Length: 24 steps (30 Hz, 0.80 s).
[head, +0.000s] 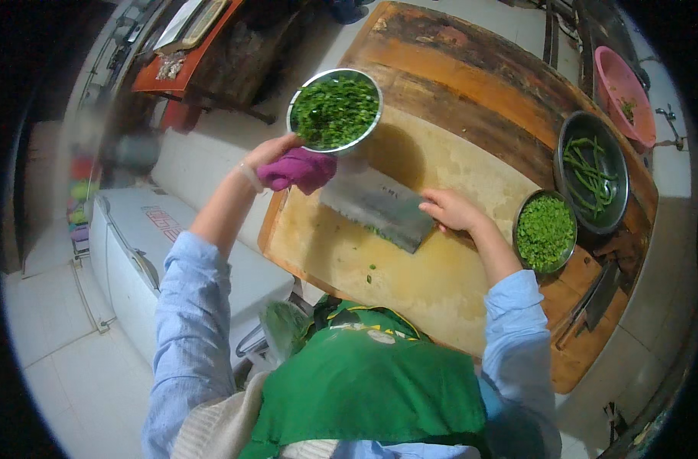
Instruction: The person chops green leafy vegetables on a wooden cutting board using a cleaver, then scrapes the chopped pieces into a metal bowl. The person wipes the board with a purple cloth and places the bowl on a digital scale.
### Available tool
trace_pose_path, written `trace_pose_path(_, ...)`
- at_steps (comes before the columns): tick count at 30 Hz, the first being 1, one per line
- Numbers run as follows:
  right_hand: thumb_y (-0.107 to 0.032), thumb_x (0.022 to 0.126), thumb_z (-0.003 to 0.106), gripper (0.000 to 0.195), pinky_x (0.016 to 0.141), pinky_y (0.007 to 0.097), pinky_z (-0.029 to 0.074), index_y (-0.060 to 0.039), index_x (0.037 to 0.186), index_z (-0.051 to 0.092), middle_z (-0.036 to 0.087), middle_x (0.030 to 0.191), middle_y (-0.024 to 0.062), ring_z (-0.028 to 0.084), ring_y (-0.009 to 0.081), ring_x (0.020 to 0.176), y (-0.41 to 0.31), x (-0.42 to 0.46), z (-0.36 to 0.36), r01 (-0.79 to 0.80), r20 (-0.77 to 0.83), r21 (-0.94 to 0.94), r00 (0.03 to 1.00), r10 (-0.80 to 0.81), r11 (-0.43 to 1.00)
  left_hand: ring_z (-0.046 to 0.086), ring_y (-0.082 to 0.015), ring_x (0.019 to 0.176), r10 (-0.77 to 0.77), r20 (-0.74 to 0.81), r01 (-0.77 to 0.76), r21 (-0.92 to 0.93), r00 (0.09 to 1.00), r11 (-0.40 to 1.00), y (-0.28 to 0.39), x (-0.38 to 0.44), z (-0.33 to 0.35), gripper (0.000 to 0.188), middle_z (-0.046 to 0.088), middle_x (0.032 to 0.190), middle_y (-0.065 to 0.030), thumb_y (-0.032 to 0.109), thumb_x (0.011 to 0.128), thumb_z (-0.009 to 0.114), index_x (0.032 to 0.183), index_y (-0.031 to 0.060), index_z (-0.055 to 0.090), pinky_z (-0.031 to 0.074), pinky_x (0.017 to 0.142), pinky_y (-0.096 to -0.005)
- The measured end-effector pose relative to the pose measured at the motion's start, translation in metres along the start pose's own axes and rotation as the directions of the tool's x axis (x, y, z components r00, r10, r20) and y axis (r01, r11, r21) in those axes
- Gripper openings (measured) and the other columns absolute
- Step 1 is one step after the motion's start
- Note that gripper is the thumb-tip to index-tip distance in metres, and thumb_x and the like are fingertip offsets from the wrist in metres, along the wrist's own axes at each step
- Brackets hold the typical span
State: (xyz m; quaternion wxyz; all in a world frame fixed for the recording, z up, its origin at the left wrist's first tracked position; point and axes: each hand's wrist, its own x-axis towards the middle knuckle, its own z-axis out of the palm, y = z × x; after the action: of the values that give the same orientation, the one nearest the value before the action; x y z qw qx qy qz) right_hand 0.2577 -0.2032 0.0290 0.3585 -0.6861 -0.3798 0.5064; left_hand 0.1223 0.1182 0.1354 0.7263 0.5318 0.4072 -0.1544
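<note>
My left hand (pixel 277 150) grips the rim of a metal bowl (pixel 350 149) full of finely chopped leafy greens (pixel 334 109). A bunched purple cloth (pixel 299 170) is also in that hand, under the bowl's near edge. The bowl is held above the left part of a worn, yellowish cutting board (pixel 423 281). My right hand (pixel 449 207) holds a wide cleaver (pixel 377 206) by its handle, blade flat and pointing left, just below the bowl. Green bits show along the blade's lower edge, and a few scraps (pixel 370 274) lie on the board.
Right of the board stand a small metal bowl of chopped green pieces (pixel 547 229), a larger metal basin with green beans (pixel 590 172) and a pink plastic basin (pixel 624 97). Knives (pixel 601 298) lie at the wooden table's (pixel 475 63) right end. A white chest freezer (pixel 136 241) stands left.
</note>
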Motion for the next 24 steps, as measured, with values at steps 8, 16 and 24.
trace_pose_path(8, -0.024, 0.089, 0.049, 0.022, 0.052, 0.0366, 0.045, -0.0030, 0.095, 0.053, 0.058, 0.068, 0.0134, 0.056, 0.0210, 0.050, 0.005, -0.030, 0.037, 0.106, 0.147, -0.099, 0.985, -0.091, 0.989, 0.060, -0.0173, 0.055, -0.235, 0.099, 0.193, 0.318, 0.967, 0.928, -0.034, 0.094, 0.038, 0.032, 0.064, 0.075, -0.0065, 0.034, 0.086, 0.046, 0.089, 0.0056, 0.061, 0.048, 0.045, -0.0295)
trace_pose_path(16, -0.017, 0.088, 0.052, 0.016, 0.045, 0.0275, 0.039, -0.0019, 0.086, 0.052, 0.051, 0.060, 0.0050, 0.049, 0.0118, 0.045, 0.018, -0.107, 0.052, -0.136, -0.004, 0.216, 0.990, 0.140, 0.967, 0.060, -0.0129, 0.056, -0.197, 0.212, 0.113, 0.355, 0.957, 0.928, -0.051, 0.066, 0.050, 0.041, 0.063, 0.072, -0.0044, 0.042, 0.090, 0.048, 0.090, 0.0030, 0.060, 0.049, 0.048, -0.0261)
trace_pose_path(24, -0.012, 0.089, 0.051, 0.010, 0.041, 0.0233, 0.036, -0.0021, 0.088, 0.050, 0.047, 0.059, 0.0001, 0.045, 0.0080, 0.044, 0.054, -0.172, 0.102, -0.190, -0.145, 0.556, 0.937, 0.319, 0.809, 0.058, -0.0151, 0.048, 0.194, -0.049, -0.199, -0.162, 0.980, 0.966, -0.090, -0.033, -0.014, 0.033, 0.062, 0.072, -0.0066, 0.039, 0.091, 0.044, 0.096, 0.0085, 0.056, 0.043, 0.034, -0.0265)
